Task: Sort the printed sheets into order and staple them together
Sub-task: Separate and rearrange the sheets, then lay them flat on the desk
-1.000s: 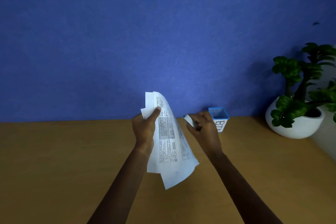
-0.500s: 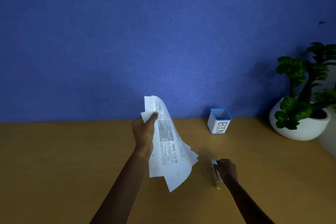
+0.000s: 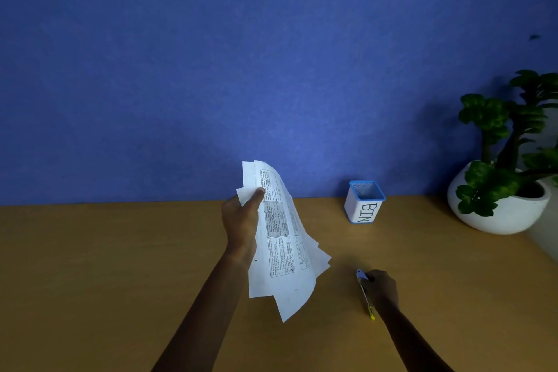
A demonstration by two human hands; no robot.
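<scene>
The sheets (image 3: 282, 238) are up in the air over the middle of the bench (image 3: 105, 266), a loose bunch of printed pages fanned out at the bottom, corners not lined up at all. Left hand (image 3: 241, 217) pinches them near the top edge, thumb on the printed side, so the stack droops down and to the right. The stapler (image 3: 364, 291) is low on the bench to the right of the sheets, near but not touching them, with a yellow tip at the near end. Right hand (image 3: 381, 287) is closed over it; can't tell if it's lifted off the wood. Further back by the blue wall (image 3: 271, 54) sits a small white bin (image 3: 363, 202) with a blue rim, and a plant (image 3: 501, 184) in a white bowl pot on the far right.
</scene>
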